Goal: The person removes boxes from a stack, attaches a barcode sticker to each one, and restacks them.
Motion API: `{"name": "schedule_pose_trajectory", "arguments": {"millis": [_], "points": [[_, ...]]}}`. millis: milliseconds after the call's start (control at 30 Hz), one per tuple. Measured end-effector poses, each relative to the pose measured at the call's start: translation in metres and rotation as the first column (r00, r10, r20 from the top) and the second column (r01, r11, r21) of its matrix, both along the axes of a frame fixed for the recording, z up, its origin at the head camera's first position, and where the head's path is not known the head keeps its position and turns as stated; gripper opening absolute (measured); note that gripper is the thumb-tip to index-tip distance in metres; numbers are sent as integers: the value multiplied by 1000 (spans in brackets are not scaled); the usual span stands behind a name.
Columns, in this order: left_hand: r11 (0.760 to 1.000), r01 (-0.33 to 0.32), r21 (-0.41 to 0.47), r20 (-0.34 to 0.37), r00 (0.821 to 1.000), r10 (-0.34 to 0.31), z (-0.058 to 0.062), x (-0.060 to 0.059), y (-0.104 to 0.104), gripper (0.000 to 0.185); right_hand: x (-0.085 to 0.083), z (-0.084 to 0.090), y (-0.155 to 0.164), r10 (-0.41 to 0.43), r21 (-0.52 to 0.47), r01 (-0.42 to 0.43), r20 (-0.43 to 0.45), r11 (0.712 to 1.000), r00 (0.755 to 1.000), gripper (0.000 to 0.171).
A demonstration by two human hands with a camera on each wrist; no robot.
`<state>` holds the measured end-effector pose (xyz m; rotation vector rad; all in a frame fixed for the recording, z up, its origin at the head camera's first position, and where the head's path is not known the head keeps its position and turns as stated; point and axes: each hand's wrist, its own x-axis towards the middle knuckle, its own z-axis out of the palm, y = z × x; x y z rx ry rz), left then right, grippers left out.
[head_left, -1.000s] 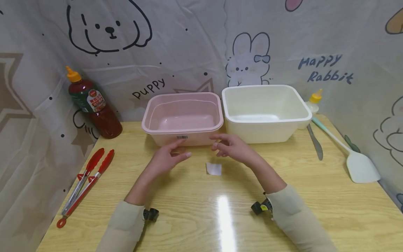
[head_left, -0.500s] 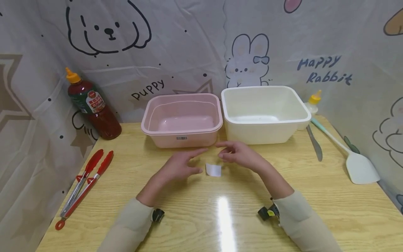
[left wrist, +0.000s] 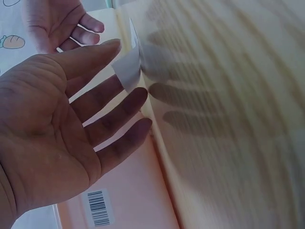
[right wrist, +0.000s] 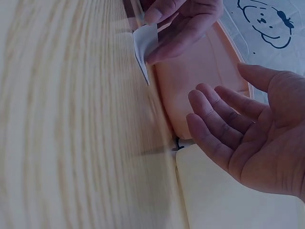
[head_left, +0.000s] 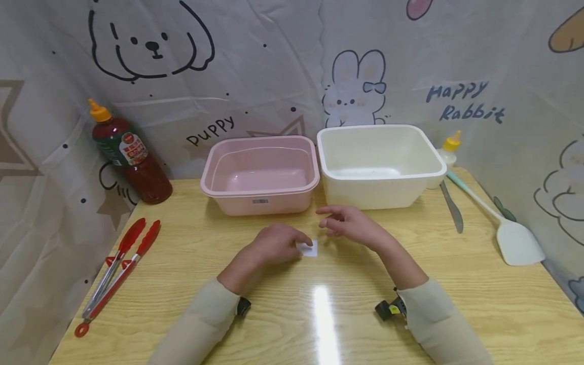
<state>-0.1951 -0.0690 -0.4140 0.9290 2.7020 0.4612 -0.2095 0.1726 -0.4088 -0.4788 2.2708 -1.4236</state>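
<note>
A small white piece of paper (head_left: 309,248) with curled-up edges lies on the table in front of the pink basin (head_left: 262,204). My left hand (head_left: 279,244) reaches over its left side. In the left wrist view, the thumb and forefinger stand apart on either side of the paper (left wrist: 127,69), the forefinger's tip partly hidden behind it. My right hand (head_left: 350,226) holds nothing; its fingers are loosely bent to the right of the paper, in front of the white basin (head_left: 378,195). The right wrist view shows that palm (right wrist: 267,143) with relaxed fingers.
Red-tipped tongs (head_left: 116,276) and a large red sauce bottle (head_left: 132,157) stand or lie at the left. On the right are a knife (head_left: 451,208), a white spatula (head_left: 517,241) and a small yellow-capped bottle (head_left: 449,151). A printed cloth (head_left: 264,76) hangs behind the table.
My left hand has left the pink basin's front and moved right and nearer to the paper. My right hand has drawn slightly back from the basin.
</note>
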Motion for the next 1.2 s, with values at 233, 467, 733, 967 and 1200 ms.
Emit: {"name": "schedule_pose_trajectory", "arguments": {"millis": [233, 467, 733, 967, 1200], "points": [[999, 17, 40, -10, 1000, -17, -2, -1, 3, 29, -1, 1, 1, -15, 0, 15, 4, 1000, 1000, 48], [994, 61, 86, 53, 996, -66, -1, 0, 3, 37, 0, 1, 1, -16, -4, 16, 6, 1000, 1000, 48], [983, -18, 182, 32, 999, 12, -1, 1, 6, 29, -1, -1, 2, -10, -5, 10, 5, 1000, 1000, 48], [897, -230, 377, 92, 973, 211, 7, -2, 10, 13, -1, -1, 4, -16, -3, 16, 2, 1000, 1000, 48], [756, -418, 504, 312, 904, 293, 6, -6, 9, 15, 1, 1, 2, -17, -9, 17, -13, 1000, 1000, 40]]}}
